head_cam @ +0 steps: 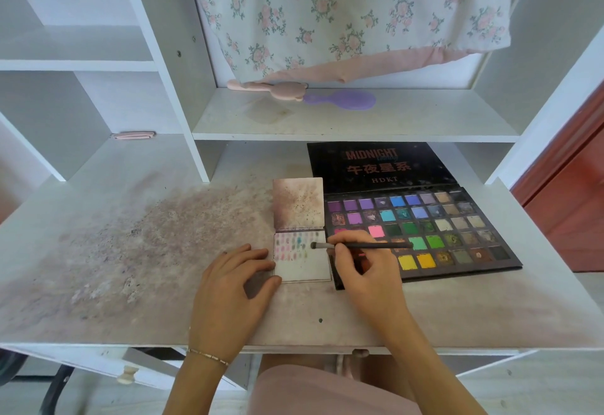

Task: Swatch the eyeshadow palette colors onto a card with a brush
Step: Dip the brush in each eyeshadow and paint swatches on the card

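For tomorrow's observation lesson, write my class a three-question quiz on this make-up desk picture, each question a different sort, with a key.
1. True or false: the brush tip touches the card.
2. What does the left hand do? A) lifts the palette B) presses the card's edge C) hangs idle
3. Fill in: on the shelf lies a purple ____.

Key: 1 true; 2 B; 3 hairbrush.

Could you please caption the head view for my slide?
Right hand brushes eyeshadow swatches onto card steadied by left hand.
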`<state>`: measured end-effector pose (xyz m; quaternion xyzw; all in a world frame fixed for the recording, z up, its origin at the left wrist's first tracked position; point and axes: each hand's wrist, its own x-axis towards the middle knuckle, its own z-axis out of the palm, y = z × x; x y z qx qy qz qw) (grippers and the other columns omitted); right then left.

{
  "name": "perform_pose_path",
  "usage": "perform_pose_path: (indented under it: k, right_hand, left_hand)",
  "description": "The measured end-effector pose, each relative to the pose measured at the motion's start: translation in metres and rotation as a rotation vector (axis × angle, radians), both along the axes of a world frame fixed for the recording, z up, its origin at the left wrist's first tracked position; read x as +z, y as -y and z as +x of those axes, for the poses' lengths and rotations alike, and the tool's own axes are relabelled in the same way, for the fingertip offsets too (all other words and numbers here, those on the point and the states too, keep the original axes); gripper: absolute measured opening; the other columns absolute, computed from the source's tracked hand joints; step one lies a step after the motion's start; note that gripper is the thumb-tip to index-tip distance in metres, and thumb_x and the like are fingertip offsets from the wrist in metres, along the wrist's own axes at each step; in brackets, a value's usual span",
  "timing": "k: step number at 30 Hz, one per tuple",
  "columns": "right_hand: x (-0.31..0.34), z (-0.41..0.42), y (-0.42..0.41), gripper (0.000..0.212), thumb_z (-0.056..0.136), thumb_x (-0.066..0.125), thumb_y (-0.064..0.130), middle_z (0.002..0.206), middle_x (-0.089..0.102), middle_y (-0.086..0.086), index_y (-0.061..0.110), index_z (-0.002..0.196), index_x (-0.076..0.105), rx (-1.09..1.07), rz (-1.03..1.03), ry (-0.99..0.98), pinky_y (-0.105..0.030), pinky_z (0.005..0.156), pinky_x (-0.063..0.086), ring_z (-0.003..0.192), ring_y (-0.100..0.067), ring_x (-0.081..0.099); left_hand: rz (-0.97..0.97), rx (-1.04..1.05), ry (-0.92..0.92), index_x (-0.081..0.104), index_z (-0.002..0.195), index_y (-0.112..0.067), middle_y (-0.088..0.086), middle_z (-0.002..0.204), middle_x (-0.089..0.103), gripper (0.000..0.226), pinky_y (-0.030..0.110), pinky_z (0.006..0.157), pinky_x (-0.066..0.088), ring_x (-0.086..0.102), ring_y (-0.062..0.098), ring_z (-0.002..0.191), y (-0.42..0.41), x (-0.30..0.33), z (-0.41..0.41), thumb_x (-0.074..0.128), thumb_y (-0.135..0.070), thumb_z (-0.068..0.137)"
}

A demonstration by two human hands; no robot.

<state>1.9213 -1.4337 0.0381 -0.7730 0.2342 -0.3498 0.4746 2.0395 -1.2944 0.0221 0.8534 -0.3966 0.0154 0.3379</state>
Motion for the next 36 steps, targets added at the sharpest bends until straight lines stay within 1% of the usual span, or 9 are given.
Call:
perform_pose_path:
  k: [3, 8, 13, 16, 22, 24, 29, 34, 36]
  right_hand:
    - [0.0, -0.004, 0.002, 0.029, 0.087, 0.053, 0.007, 0.075, 0.062, 0.012, 0.036, 0.083, 0.057, -0.049, 0.028, 0.077, -0.011, 0.061, 0.047, 0.073, -0.003, 0.06]
    - [-0.002, -0.019, 0.009, 0.035, 0.086, 0.051, -0.002, 0.07, 0.061, 0.0, 0.031, 0.082, 0.059, -0.084, 0.082, 0.101, -0.029, 0.057, 0.049, 0.063, -0.018, 0.057]
    - [-0.002, -0.048, 0.029, 0.029, 0.089, 0.049, 0.004, 0.081, 0.062, 0.009, 0.031, 0.084, 0.057, -0.181, 0.04, 0.069, -0.014, 0.062, 0.051, 0.078, -0.007, 0.06]
    - [-0.003, -0.067, 0.046, 0.029, 0.09, 0.047, 0.006, 0.088, 0.062, 0.007, 0.033, 0.085, 0.055, -0.287, 0.045, 0.047, -0.01, 0.061, 0.05, 0.085, -0.004, 0.061]
    - [-0.003, -0.09, 0.075, 0.02, 0.087, 0.048, 0.003, 0.078, 0.059, 0.012, 0.021, 0.085, 0.056, -0.509, -0.003, 0.006, -0.003, 0.055, 0.043, 0.074, 0.008, 0.058]
    - [-0.003, -0.091, 0.08, 0.018, 0.088, 0.047, 0.005, 0.076, 0.059, 0.011, 0.02, 0.087, 0.056, -0.549, 0.007, -0.01, -0.006, 0.052, 0.043, 0.073, 0.003, 0.059]
    - [-0.004, -0.087, 0.084, 0.016, 0.09, 0.044, 0.008, 0.069, 0.056, 0.009, 0.02, 0.085, 0.053, -0.56, 0.01, -0.066, -0.003, 0.049, 0.041, 0.066, 0.004, 0.057]
    - [-0.003, -0.085, 0.085, 0.014, 0.09, 0.044, 0.006, 0.069, 0.055, 0.008, 0.016, 0.085, 0.053, -0.536, -0.01, -0.104, 0.001, 0.049, 0.038, 0.065, 0.016, 0.053]
    - [-0.003, -0.085, 0.084, 0.016, 0.09, 0.044, 0.007, 0.067, 0.055, 0.009, 0.019, 0.083, 0.052, -0.543, -0.021, -0.12, 0.001, 0.049, 0.038, 0.063, 0.01, 0.055]
  left_hand:
    - [0.002, 0.002, -0.006, 0.072, 0.092, -0.018, -0.003, 0.107, 0.068, 0.021, 0.041, 0.101, 0.037, 0.051, 0.011, 0.109, 0.0, 0.001, 0.0, 0.075, -0.024, 0.072]
    - [0.022, -0.001, -0.014, 0.072, 0.094, -0.018, -0.003, 0.109, 0.067, 0.022, 0.039, 0.101, 0.035, 0.053, 0.015, 0.112, 0.0, 0.001, 0.0, 0.074, -0.025, 0.073]
    - [0.016, -0.002, -0.026, 0.072, 0.093, -0.018, -0.003, 0.108, 0.067, 0.021, 0.041, 0.101, 0.036, 0.051, 0.012, 0.11, 0.0, 0.001, 0.0, 0.074, -0.024, 0.072]
    - [0.031, 0.001, -0.043, 0.072, 0.093, -0.017, -0.002, 0.109, 0.067, 0.021, 0.043, 0.102, 0.037, 0.051, 0.014, 0.112, -0.001, 0.001, 0.001, 0.074, -0.024, 0.073]
    - [0.057, 0.001, -0.05, 0.072, 0.092, -0.016, -0.001, 0.109, 0.067, 0.021, 0.045, 0.101, 0.037, 0.053, 0.018, 0.113, -0.001, 0.003, 0.0, 0.074, -0.022, 0.073]
    - [0.047, -0.002, -0.057, 0.072, 0.092, -0.016, -0.001, 0.109, 0.067, 0.02, 0.042, 0.1, 0.036, 0.052, 0.017, 0.112, 0.0, 0.004, 0.0, 0.074, -0.021, 0.072]
    - [0.054, 0.0, -0.061, 0.072, 0.091, -0.015, 0.0, 0.108, 0.067, 0.019, 0.043, 0.1, 0.037, 0.053, 0.02, 0.112, 0.0, 0.005, -0.001, 0.074, -0.019, 0.072]
    - [0.056, -0.003, -0.07, 0.072, 0.09, -0.015, 0.0, 0.108, 0.067, 0.018, 0.043, 0.1, 0.037, 0.053, 0.02, 0.112, -0.001, 0.006, -0.001, 0.075, -0.018, 0.072]
    - [0.059, -0.003, -0.072, 0.072, 0.09, -0.016, -0.001, 0.108, 0.067, 0.018, 0.042, 0.1, 0.037, 0.053, 0.02, 0.112, 0.0, 0.006, -0.001, 0.074, -0.018, 0.072]
